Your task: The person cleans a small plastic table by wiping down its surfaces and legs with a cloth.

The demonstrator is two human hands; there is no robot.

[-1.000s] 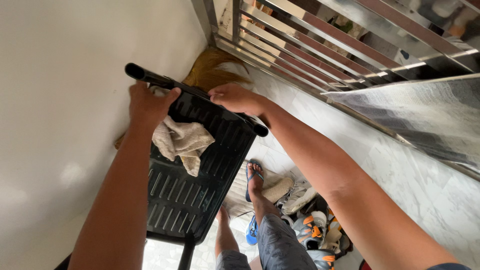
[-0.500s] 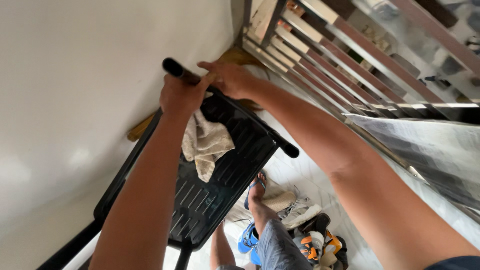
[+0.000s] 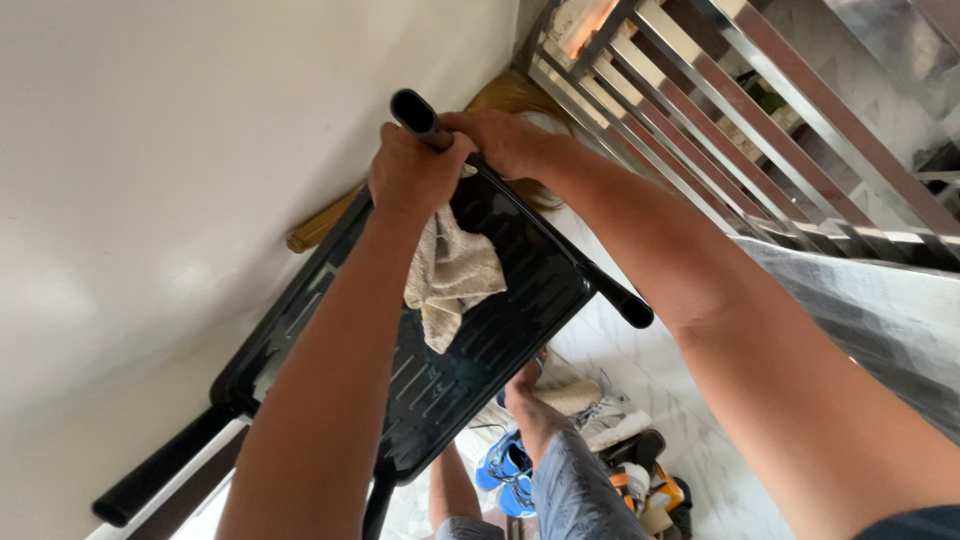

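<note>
A black slotted plastic shelf rack (image 3: pixel 500 320) with round black tube legs is tilted against the white wall. My left hand (image 3: pixel 412 178) grips its upper tube and also holds a beige rag (image 3: pixel 452 275) that hangs over the slotted tray. My right hand (image 3: pixel 505 138) is closed on the same tube right beside the left hand, near the tube's open end. My legs and a foot in a blue flip-flop (image 3: pixel 528 377) show below the rack.
White wall (image 3: pixel 150 150) fills the left. A broom (image 3: pixel 318 230) with tan bristles leans in the corner behind the rack. A steel railing (image 3: pixel 720 130) runs at upper right. A pile of shoes (image 3: pixel 625 470) lies on the marble floor.
The rack has been lifted and swung up to the right along the wall. My right hand slid along the tube to sit beside the left hand. The rag still hangs from my left hand.
</note>
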